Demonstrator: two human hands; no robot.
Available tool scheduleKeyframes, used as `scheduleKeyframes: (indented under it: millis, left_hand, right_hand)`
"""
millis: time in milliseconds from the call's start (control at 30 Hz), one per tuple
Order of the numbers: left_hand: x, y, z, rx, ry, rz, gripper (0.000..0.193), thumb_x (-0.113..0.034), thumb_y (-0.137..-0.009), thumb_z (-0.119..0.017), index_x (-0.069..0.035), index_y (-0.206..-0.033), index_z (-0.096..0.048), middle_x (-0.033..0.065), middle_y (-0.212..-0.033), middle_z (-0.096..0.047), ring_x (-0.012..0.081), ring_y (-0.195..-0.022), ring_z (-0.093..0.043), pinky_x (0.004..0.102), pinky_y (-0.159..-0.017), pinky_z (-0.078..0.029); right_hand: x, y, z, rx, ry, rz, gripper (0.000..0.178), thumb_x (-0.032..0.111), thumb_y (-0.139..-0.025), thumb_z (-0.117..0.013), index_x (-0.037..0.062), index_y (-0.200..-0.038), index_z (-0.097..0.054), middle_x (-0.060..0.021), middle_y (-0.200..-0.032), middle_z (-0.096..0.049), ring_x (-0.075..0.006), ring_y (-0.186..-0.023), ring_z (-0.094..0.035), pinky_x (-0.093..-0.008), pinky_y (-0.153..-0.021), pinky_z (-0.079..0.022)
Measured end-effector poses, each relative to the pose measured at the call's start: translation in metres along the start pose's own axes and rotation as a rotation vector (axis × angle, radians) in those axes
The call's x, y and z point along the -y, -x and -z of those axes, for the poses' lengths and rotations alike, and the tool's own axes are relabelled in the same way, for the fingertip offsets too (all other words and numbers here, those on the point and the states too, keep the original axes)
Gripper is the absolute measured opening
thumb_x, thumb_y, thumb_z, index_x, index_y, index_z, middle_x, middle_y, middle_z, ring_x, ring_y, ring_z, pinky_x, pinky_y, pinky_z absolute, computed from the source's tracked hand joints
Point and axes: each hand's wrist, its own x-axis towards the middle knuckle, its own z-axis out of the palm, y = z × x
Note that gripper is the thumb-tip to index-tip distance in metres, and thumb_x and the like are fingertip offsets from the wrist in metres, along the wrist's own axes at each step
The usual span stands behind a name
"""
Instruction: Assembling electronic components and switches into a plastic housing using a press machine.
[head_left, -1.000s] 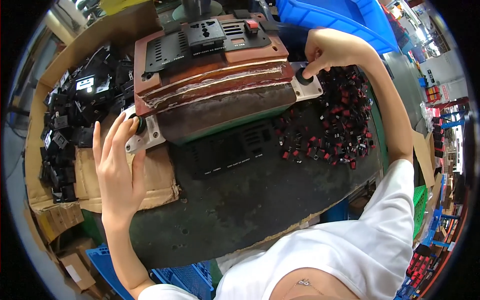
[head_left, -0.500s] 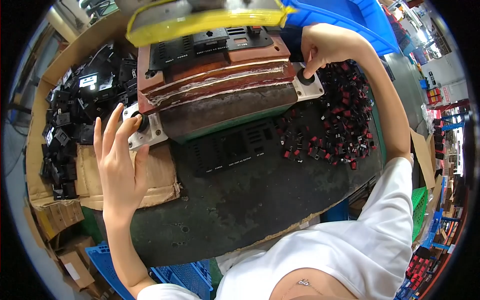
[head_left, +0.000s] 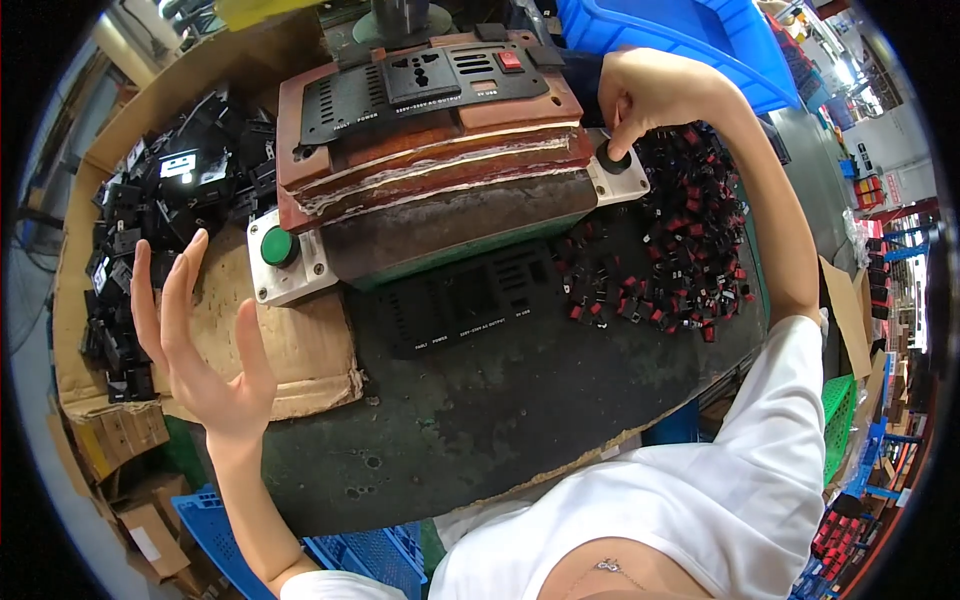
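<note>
My left hand [head_left: 212, 365] is raised over the cardboard, fingers spread and empty, apart from the green push button [head_left: 279, 246] on the left white switch box [head_left: 291, 287]. At the right switch box [head_left: 622, 183], the thumb of my right hand [head_left: 655, 90] rests on a dark push button [head_left: 611, 159]. Its other fingers are curled in and partly hidden. Between the boxes, a black socket panel [head_left: 423, 85] lies on a layered reddish-brown block [head_left: 440, 165]; it carries a socket and a red rocker switch [head_left: 509, 61]. A second black panel [head_left: 455, 300] lies flat on the table.
Many black socket parts [head_left: 190, 190] fill a cardboard box [head_left: 300, 350] on the left. A pile of small red-and-black switches [head_left: 690, 230] lies on the dark table [head_left: 480, 410] at right. Behind stands a blue crate [head_left: 690, 45]; the yellow-edged press part [head_left: 250, 12] hangs above.
The yellow-edged press part has risen off the socket panel, uncovering its red switch. My left hand has come off the green button, moving left. My right hand stays in place.
</note>
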Motion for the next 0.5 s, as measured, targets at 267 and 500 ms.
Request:
scheduleKeyframes:
  millis: [267, 500]
  left_hand:
    - [-0.010, -0.004, 0.013, 0.071, -0.180, -0.058, 0.046, -0.009, -0.085, -0.058, -0.006, -0.128, -0.041, 0.0125, -0.127, -0.050, 0.0297, -0.129, -0.035, 0.0423, -0.105, -0.032]
    - [-0.010, 0.000, 0.013, 0.048, -0.131, -0.033, 0.047, -0.007, -0.087, -0.057, -0.009, -0.131, -0.039, 0.0088, -0.123, -0.055, 0.0280, -0.131, -0.032, 0.0424, -0.105, -0.032]
  right_hand:
    - [-0.002, 0.026, -0.021, -0.267, -0.069, 0.016, 0.023, 0.019, -0.064, -0.073, -0.0015, -0.072, -0.067, -0.0100, -0.060, -0.060, -0.0177, -0.056, -0.059, -0.0281, -0.052, -0.045]
    - [0.040, 0.023, -0.029, -1.069, -0.037, 0.193, 0.014, 0.013, -0.082, -0.065, 0.0006, -0.089, -0.065, -0.0116, -0.078, -0.064, -0.0200, -0.070, -0.063, -0.0280, -0.065, -0.049]
